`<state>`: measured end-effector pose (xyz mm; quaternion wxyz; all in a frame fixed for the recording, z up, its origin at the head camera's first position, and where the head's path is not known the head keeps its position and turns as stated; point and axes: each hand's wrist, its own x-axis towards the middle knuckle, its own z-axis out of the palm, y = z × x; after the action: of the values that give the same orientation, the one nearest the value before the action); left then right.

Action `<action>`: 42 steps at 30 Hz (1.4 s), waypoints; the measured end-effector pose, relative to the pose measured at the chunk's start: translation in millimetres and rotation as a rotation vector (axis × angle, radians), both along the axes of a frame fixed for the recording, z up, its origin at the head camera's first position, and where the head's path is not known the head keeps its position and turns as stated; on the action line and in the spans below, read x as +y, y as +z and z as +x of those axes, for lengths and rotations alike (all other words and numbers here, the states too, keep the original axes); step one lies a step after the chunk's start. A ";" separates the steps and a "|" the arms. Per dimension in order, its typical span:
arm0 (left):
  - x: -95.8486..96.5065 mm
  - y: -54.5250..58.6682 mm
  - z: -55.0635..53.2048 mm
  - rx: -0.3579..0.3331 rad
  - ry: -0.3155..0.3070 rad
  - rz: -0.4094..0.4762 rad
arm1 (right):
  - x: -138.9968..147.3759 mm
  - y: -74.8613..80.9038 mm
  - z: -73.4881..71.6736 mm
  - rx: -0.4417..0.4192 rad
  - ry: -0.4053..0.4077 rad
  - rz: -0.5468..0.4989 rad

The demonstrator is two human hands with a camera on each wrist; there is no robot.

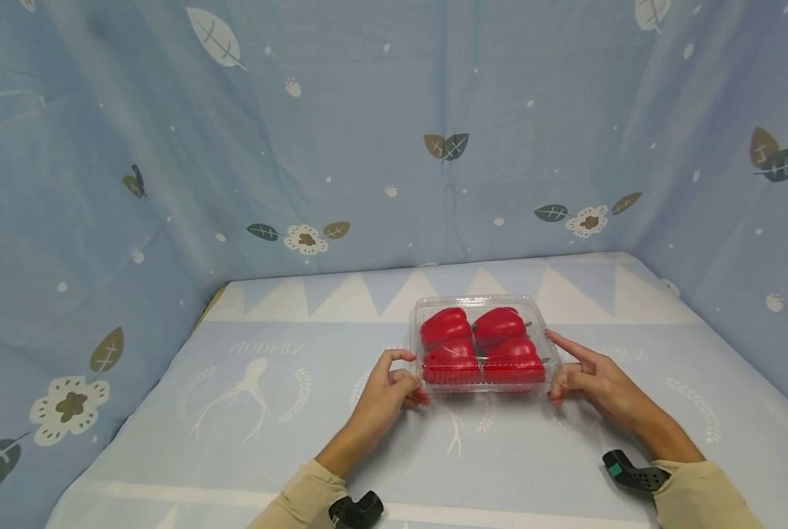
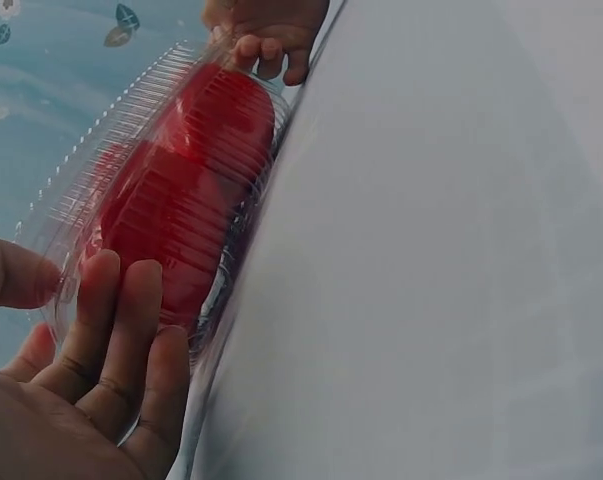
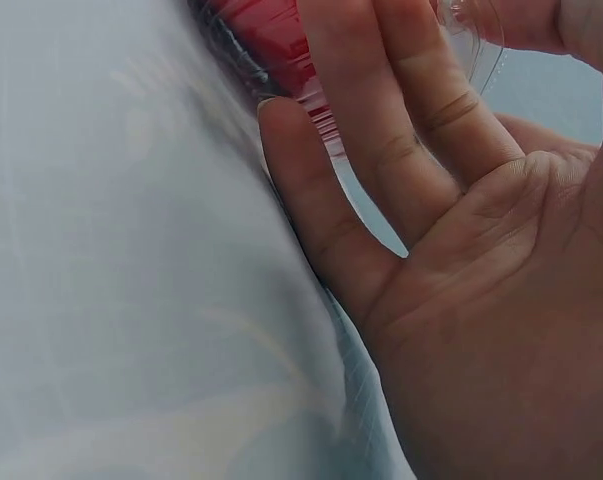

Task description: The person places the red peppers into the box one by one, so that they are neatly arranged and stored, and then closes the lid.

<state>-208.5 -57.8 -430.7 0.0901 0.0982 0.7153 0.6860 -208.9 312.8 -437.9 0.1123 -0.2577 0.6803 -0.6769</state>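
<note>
A clear plastic clamshell box [image 1: 473,300] with its lid down sits on the cloth-covered table. Inside it lie several red bell peppers [image 1: 500,325], in two rows. My left hand [image 1: 382,400] holds the box's near left corner; the left wrist view shows the thumb at the lid's ridged rim and the other fingers bent against the side. At the opposite end, my right hand [image 1: 606,389] grips the near right corner, its index finger stretched along the right side. In the right wrist view, the lower fingers [image 3: 361,110] lie along the box wall and partly hide the peppers.
A pale blue and white patterned cloth [image 1: 248,441] covers the table. Blue leaf-and-flower fabric [image 1: 367,147] hangs behind and at both sides. Black devices [image 1: 356,510] are worn on both wrists, by the beige sleeves [image 1: 705,496].
</note>
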 end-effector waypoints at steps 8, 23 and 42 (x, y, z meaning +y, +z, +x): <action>1.5 1.3 1.1 -0.012 0.013 0.037 | -1.0 0.5 1.0 -0.016 -0.054 0.058; 6.7 5.0 0.2 -0.081 0.013 0.125 | -2.1 2.9 2.0 -0.015 -0.067 0.070; 11.9 1.8 -0.7 -0.116 0.090 0.119 | -2.5 1.8 1.1 -0.016 -0.066 0.082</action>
<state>-209.2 -45.9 -429.0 0.0946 0.0312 0.6706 0.7351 -207.8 310.3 -436.1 0.1058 -0.2251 0.7147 -0.6537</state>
